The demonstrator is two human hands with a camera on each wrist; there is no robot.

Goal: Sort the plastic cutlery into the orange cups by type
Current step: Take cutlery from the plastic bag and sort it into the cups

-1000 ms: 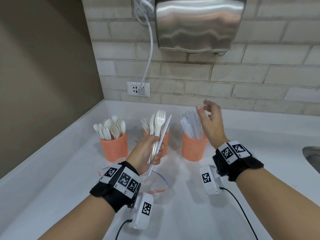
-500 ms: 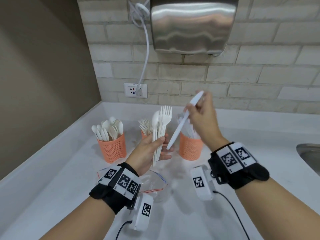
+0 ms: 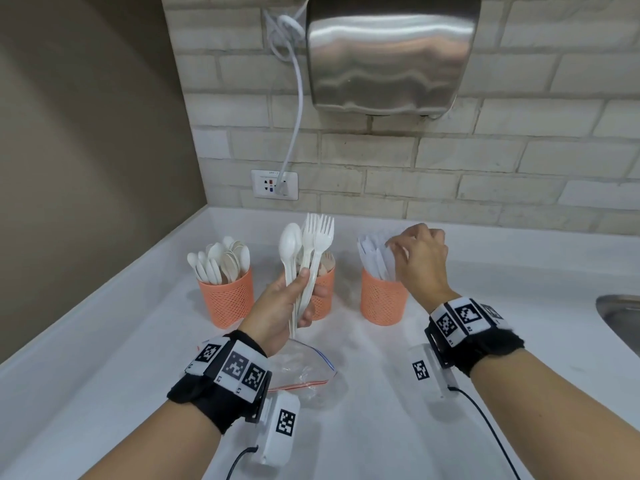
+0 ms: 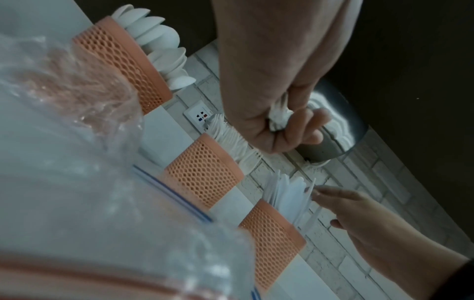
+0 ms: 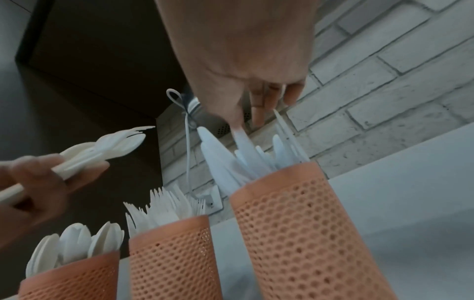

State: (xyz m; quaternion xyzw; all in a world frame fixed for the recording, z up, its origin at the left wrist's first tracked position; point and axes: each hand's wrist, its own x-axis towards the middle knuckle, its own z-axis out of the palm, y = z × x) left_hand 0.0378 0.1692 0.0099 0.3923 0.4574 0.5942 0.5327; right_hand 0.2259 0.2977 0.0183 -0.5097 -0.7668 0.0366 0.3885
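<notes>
Head view: left hand (image 3: 284,306) grips upright spoon and forks left of knife cup (image 3: 382,299); right hand (image 3: 420,258) above it, fingers loose, empty.

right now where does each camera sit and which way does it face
Head: above the counter, looking down at the three orange cups; both forearms show.
Left wrist: under the left hand, facing the wall; its fist grips cutlery.
Right wrist: low under the right hand, looking up at the knife cup.
All share the knife cup.
</notes>
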